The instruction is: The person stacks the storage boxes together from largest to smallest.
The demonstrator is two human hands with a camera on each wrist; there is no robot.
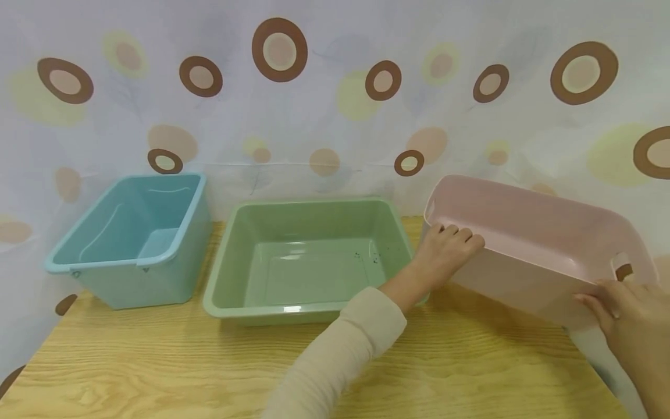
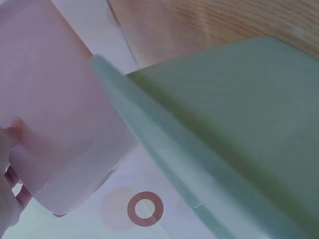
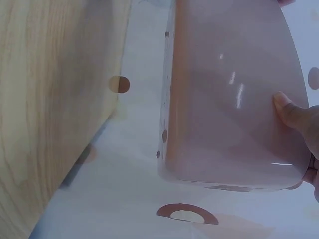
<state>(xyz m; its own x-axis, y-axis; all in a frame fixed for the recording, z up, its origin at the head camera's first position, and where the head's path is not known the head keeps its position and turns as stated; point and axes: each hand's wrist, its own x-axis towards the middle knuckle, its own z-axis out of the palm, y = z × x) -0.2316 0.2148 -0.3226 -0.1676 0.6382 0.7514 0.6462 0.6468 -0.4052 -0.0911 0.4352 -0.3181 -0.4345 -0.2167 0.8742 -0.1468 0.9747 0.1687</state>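
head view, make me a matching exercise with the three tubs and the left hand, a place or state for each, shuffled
Column one
1. blue tub
2. green tub
3. pink tub
4. left hand

Column two
A. held at a tilt, on the right side of the picture
B. fingers over the near rim of a tub
C. farthest left of the three tubs
D. between the other two tubs

Right pairs
1-C
2-D
3-A
4-B
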